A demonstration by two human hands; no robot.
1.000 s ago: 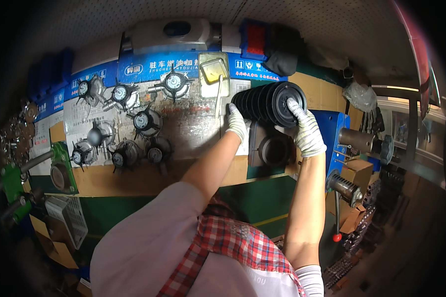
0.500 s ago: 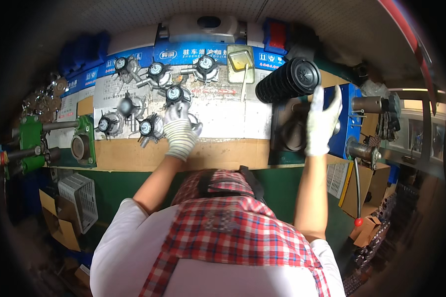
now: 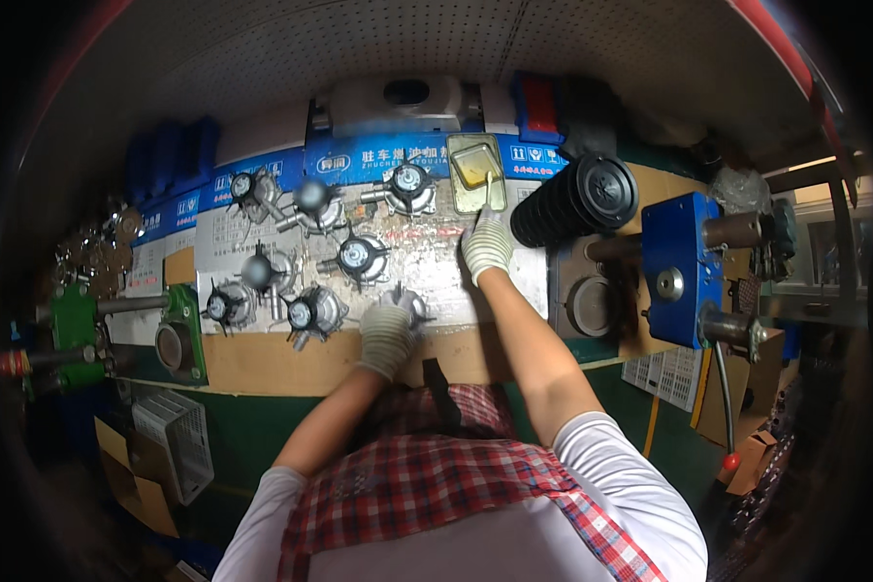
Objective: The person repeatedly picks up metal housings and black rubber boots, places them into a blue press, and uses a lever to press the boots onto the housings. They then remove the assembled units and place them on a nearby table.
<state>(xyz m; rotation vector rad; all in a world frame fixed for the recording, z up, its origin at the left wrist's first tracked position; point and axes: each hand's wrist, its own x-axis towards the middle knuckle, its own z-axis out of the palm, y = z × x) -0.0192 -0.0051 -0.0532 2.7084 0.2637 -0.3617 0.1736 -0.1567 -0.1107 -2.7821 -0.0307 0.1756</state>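
My left hand, in a striped white glove, is closed on a silvery metal housing near the cardboard's front edge; the hand hides part of it. Farther right, my gloved right hand has its fingers together at the near end of a thin pale stick. That stick's far end lies in a shallow tray holding a smaller dish of yellowish liquid. Several similar housings with black-legged round tops, such as one metal pump-like housing, stand left of and beyond my left hand.
A black ribbed cylinder lies right of my right hand. A blue lever press stands farther right, with a red-knobbed lever. At the left is a green clamp fixture. A silver casing lies at the back.
My right hand has moved left from beside the black cylinder to the pale stick at the tray. My left hand has come nearer to me, with the housing beside it.
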